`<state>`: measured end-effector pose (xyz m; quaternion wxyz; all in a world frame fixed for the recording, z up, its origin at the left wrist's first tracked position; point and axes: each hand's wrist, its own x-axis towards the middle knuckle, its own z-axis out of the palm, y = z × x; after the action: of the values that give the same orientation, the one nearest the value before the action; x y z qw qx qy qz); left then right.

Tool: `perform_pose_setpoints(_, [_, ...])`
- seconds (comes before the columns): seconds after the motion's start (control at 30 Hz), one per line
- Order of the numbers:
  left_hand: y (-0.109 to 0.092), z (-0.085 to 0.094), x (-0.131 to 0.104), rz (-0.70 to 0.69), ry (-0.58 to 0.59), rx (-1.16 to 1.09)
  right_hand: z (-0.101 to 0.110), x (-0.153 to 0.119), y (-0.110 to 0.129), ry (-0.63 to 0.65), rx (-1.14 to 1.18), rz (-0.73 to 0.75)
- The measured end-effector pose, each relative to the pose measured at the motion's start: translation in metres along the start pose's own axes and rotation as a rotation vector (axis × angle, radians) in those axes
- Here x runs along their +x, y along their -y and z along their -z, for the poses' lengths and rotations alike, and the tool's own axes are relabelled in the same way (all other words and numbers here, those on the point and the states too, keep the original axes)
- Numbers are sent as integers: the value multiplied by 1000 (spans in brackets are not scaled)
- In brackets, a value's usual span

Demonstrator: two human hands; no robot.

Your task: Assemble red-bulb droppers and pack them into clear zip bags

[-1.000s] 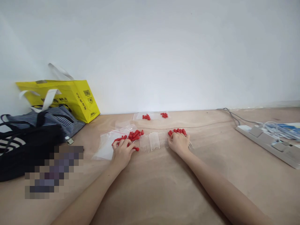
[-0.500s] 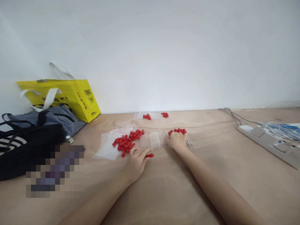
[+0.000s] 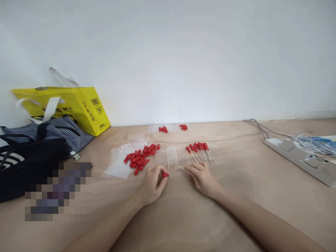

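Note:
Between the thumb and fingers of my left hand (image 3: 153,185) is a red rubber bulb (image 3: 165,175). My right hand (image 3: 204,180) pinches a thin clear tube (image 3: 181,168), its end pointing left toward the bulb; the two do not touch. Beyond my hands lies a row of clear tubes (image 3: 172,156), side by side. To its right, several tubes with red bulbs (image 3: 199,147) on their far ends are fanned out. A pile of loose red bulbs (image 3: 136,160) rests on and beside a clear plastic bag (image 3: 118,164) at the left.
Near the wall lies another clear bag (image 3: 172,128) with red bulbs. A yellow bag (image 3: 86,112), a striped bag (image 3: 68,131) and a black bag (image 3: 39,157) stand at the left. A white power strip (image 3: 299,161) with cables sits at the right of the wooden table (image 3: 168,224).
My right hand has come back from the capped tubes toward me and now holds a clear tube. In my left hand the red bulb is turned and gripped closer to the fingertips.

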<state>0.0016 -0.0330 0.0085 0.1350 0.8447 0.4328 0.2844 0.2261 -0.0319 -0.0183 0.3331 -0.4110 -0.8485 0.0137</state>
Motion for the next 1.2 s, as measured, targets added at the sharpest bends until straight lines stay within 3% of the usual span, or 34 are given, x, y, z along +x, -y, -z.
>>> perform_pose_setpoints(0.13, [7,-1,-1,-13,40,-23,-1,5,6,36,3,14])
perform_pose_setpoints(0.33, [15,4,-3,-11,-25,137,0,5,8,70,11,-7])
perform_pose_setpoints(0.53, [10,-2,2,-48,-9,222,0,6,10,79,16,-9])
perform_pose_setpoints(0.8, [1,-6,2,39,-13,146,-2,8,17,18,11,7])
perform_pose_setpoints(1.2, [0,-5,1,1,-61,146,-1,8,24,-75,26,33])
